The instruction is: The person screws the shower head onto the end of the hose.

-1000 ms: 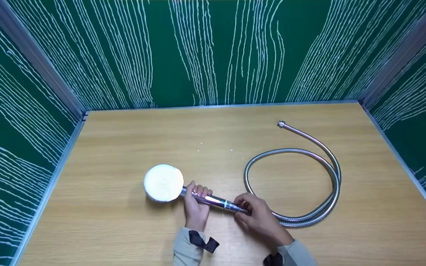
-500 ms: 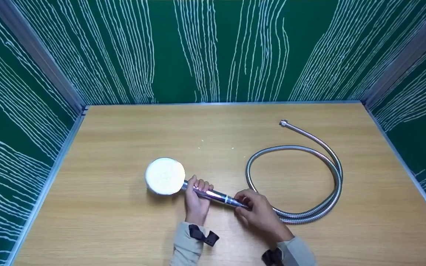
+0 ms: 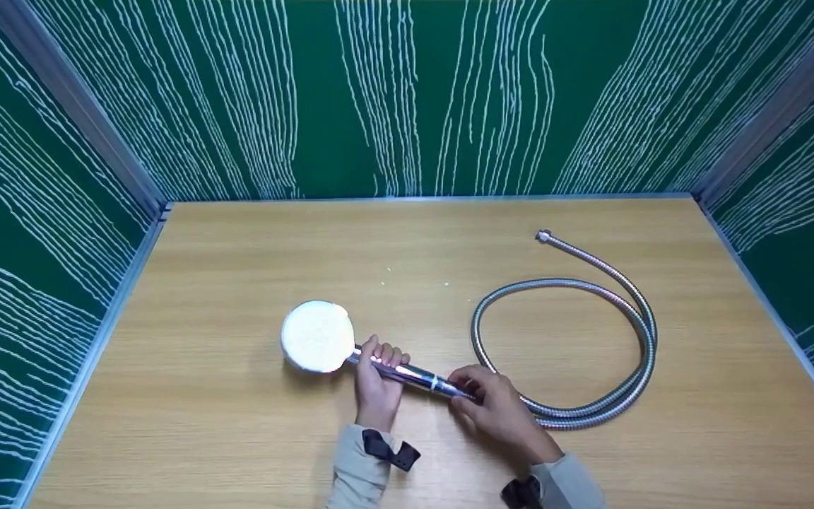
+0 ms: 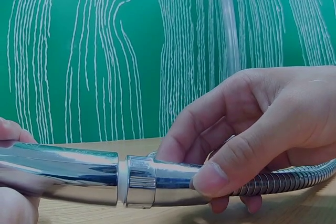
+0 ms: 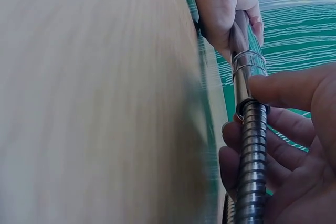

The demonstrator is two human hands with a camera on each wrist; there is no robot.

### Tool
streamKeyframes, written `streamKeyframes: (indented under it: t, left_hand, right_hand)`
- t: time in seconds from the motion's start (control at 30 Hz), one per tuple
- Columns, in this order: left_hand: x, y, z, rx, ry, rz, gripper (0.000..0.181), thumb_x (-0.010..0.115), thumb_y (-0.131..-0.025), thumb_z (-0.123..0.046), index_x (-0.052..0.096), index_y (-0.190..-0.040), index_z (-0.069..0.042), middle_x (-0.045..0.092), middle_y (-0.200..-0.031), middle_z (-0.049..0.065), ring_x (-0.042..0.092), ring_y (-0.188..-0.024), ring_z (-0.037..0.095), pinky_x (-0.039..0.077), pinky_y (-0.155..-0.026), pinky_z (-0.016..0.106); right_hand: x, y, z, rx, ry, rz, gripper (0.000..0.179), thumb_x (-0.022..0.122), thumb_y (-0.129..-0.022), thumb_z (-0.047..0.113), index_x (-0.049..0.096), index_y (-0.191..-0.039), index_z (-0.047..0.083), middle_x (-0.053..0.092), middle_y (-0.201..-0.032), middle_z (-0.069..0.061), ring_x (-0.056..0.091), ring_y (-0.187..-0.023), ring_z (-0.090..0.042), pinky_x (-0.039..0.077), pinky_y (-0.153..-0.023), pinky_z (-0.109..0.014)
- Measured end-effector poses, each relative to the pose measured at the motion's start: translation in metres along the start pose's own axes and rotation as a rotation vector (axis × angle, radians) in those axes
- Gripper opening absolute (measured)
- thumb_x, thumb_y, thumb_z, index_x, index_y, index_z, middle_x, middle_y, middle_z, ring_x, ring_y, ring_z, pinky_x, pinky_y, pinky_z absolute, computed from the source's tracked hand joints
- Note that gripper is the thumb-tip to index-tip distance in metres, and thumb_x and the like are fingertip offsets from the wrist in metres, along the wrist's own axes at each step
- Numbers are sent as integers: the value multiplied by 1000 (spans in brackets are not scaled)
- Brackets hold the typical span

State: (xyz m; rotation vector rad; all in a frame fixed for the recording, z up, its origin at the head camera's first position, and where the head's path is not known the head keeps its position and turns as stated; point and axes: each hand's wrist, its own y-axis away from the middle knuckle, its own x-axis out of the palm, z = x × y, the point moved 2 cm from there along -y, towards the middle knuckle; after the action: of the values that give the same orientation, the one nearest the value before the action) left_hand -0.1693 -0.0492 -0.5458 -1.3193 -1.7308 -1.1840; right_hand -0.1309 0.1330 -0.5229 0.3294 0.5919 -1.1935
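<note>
A shower head with a round, bright white face is held just above the table, its face up. My left hand grips its chrome handle. At the handle's other end sits the smooth, ribbed-collared connector of a metal shower hose. My right hand pinches that connector between thumb and fingers. A narrow white band shows between handle and connector in the left wrist view. The right wrist view shows the hose running out of the connector past my curled fingers.
The hose lies looped on the right of the wooden table, its free end nut toward the back. Small white specks lie mid-table. Green panels with white lines enclose the back and sides.
The head view has shifted a little, and the shower head and both hands appear slightly higher in it. Both holds look the same.
</note>
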Motion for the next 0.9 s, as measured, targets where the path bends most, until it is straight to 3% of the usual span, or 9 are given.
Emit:
streamKeyframes:
  t: [0.57,0.9]
  left_hand:
    - [1,0,0,0,-23,-2,37,32,-101,-14,34,-65,-13,33,-54,-5,33,-51,11,31,-61,26]
    - [0,1,0,-1,-13,2,37,32,-101,-15,35,-65,-13,34,-55,-4,34,-51,11,31,-61,26]
  right_hand:
    - [0,2,0,-31,28,6,30,73,-79,5,60,-105,11,63,-98,-2,59,-86,-15,48,-72,-24]
    - [1,2,0,-66,34,-21,27,73,-77,0,60,-98,12,60,-94,2,55,-81,-9,47,-70,-23]
